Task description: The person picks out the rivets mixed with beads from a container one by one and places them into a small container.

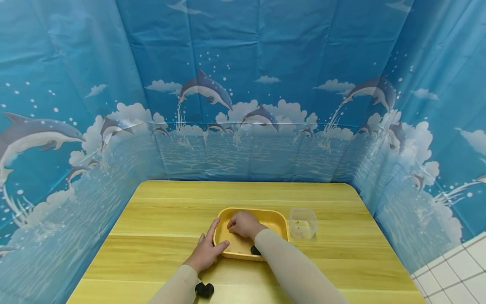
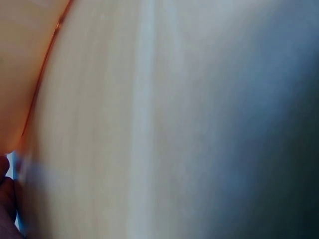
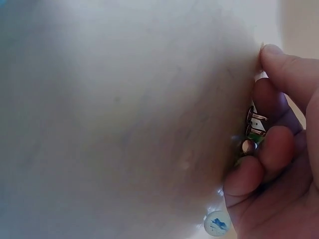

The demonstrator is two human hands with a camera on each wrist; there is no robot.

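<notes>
Tray, yellow plastic, rectangular with rounded corners (image 1: 274, 216), lower centre of the frame, flat on a yellow wood-grain table (image 1: 163, 219). Left hand (image 1: 206, 252), at the tray's left end: thumb and fingers extended and spread, touching the rim at its lower-left corner, grasping nothing. Right hand (image 1: 244, 223), inside the tray: fingers bent, thumb near the index finger; whether the tips pinch anything cannot be told. Small copper-coloured metal pieces (image 3: 248, 146), some with thin shanks, one showing a round face, at the right of the right wrist view, close against the bent fingers; held or merely lying there, unclear. Round pale disc with blue marking (image 3: 217, 223), lower right of the same view, just below that hand. Clear plastic container, square (image 1: 303, 213), just right of the tray, a few tiny pieces at its base. Sleeves, two, pale (image 1: 298, 270). Backdrop, blue, dolphin-printed (image 1: 247, 156), across the upper frame. White tiles (image 1: 455, 270), lower right corner.
</notes>
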